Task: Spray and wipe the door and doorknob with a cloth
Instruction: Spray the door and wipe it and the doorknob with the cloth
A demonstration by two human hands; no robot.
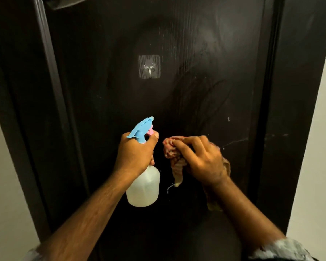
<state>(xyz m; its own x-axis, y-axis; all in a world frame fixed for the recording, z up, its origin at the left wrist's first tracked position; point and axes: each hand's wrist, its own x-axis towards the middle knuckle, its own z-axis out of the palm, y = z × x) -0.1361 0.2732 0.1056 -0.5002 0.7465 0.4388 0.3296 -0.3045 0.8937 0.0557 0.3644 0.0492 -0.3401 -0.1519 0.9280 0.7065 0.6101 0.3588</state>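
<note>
Dark wood fills nearly all I can see: the door (196,63) stands straight ahead, its frame (51,91) running down the left and a pale wall (324,147) showing at the right edge. Streaky wet smears catch the light on the upper right of the panel, and a few thin pale marks run off to the right at hand height. A clear stick-on hook (149,66) sits on the door above my hands.

My left hand (135,154) is closed around the neck of the bottle (144,187), with one finger curled over the pink trigger under the blue head. The nozzle points up and toward the door, and the pale body hangs below the fist. My right hand (203,160) is clenched on the cloth (174,157), a reddish bunched rag held just beside the bottle and close to the door; I cannot tell whether it touches the panel. A twisted end with a loose thread dangles under the fingers, and more of it trails below the wrist. No doorknob is in view.
</note>
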